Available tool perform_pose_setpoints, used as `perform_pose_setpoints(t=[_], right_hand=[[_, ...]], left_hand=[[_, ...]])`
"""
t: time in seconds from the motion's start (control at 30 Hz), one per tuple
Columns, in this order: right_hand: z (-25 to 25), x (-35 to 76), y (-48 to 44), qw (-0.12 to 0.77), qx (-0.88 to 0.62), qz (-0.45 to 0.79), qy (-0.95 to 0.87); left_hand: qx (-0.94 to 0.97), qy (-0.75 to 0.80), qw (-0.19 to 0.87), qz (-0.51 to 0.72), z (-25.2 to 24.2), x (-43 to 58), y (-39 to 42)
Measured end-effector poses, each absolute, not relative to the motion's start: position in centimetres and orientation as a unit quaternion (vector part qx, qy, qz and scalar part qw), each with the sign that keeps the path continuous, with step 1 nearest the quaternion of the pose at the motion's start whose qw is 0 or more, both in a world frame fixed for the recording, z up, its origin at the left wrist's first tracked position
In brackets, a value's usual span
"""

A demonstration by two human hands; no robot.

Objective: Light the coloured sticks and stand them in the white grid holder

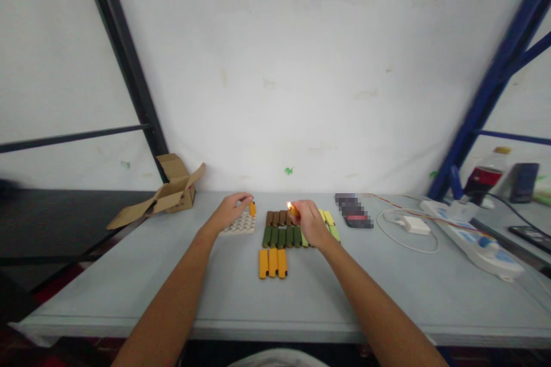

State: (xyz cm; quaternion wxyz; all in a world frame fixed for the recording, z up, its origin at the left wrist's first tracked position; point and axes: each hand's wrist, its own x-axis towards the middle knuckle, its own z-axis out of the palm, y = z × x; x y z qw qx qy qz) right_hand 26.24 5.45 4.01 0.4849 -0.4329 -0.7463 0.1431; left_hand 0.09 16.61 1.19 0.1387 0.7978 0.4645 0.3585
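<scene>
My left hand (232, 212) is over the white tray (238, 233) with rows of holes, its thumb and fingers closed on an orange lighter (252, 209) at the tray's far right corner. Whether that lighter rests in a hole I cannot tell. In my right hand (310, 222) is another orange lighter (295, 211), with a small flame (289, 205) at its top. Below the right hand, brown lighters (276, 218), dark green lighters (282, 237) and yellow-green lighters (329, 218) lie in rows, partly covered by the hand. Nearer me, three orange lighters (272, 264) lie side by side.
An opened cardboard box (178, 198) stands at the back left. To the right are a pixelated dark object (355, 210), a white charger (416, 225) with a looped cable, and a power strip (477, 243). Farther right stands a drink bottle (484, 175). A wall closes off the table's back.
</scene>
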Motion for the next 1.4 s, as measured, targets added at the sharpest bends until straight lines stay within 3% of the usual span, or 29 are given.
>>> perform_pose_setpoints(t=[0.17, 0.37, 0.53, 0.7, 0.87, 0.97, 1.2, 1.4], right_hand=[[3.6, 26.5, 5.9, 0.499, -0.418, 0.157, -0.743], [3.0, 25.5, 6.8, 0.515, -0.364, 0.366, -0.684], [2.6, 24.8, 6.4, 0.505, -0.344, 0.435, -0.662], [2.4, 24.5, 6.1, 0.469, -0.350, 0.420, -0.694], [2.3, 25.1, 6.7, 0.456, -0.421, 0.273, -0.735], [2.6, 25.9, 7.0, 0.384, -0.421, 0.230, -0.789], [2.9, 27.0, 6.8, 0.150, -0.308, 0.226, -0.912], [2.6, 26.9, 6.7, 0.070, -0.295, 0.244, -0.921]], left_hand=[[0.797, 0.450, 0.130, 0.381, 1.1, 0.1, 16.8], [0.794, 0.391, 0.114, 0.451, 2.9, 2.5, 14.5], [0.838, 0.259, 0.187, 0.442, 3.9, 6.6, 11.3], [0.823, 0.274, 0.216, 0.448, 3.8, 7.5, 11.2], [0.777, 0.385, 0.147, 0.476, 4.7, 2.6, 13.3], [0.796, 0.420, 0.110, 0.422, 4.8, 0.3, 14.1], [0.810, 0.459, 0.156, 0.331, 3.6, 0.1, 14.6], [0.805, 0.472, 0.176, 0.314, 3.0, 0.2, 15.0]])
